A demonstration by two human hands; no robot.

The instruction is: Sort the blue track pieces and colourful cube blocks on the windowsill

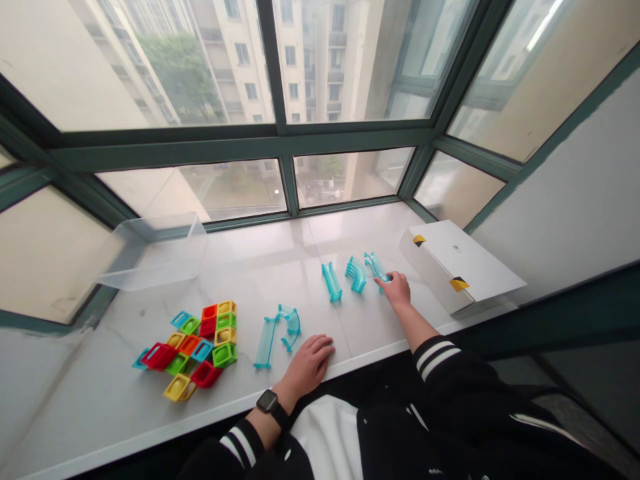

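My right hand (397,289) pinches the near end of a translucent turquoise track piece (375,265) on the white marble sill. Beside it, to the left, lie a curved track piece (357,274) and a straight track piece (331,282). My left hand (313,360) rests palm down near the sill's front edge, fingers laid out and nothing in them. Close to that hand, a long straight piece (266,341) meets a hooked run of curved pieces (293,323) at its far end.
A cluster of red, yellow, green and blue plastic blocks (203,347) sits at the left. Behind it stands a clear plastic bin (155,273). A white box (463,263) with yellow-black tabs is at the right. Window frames (240,147) border the sill (240,253).
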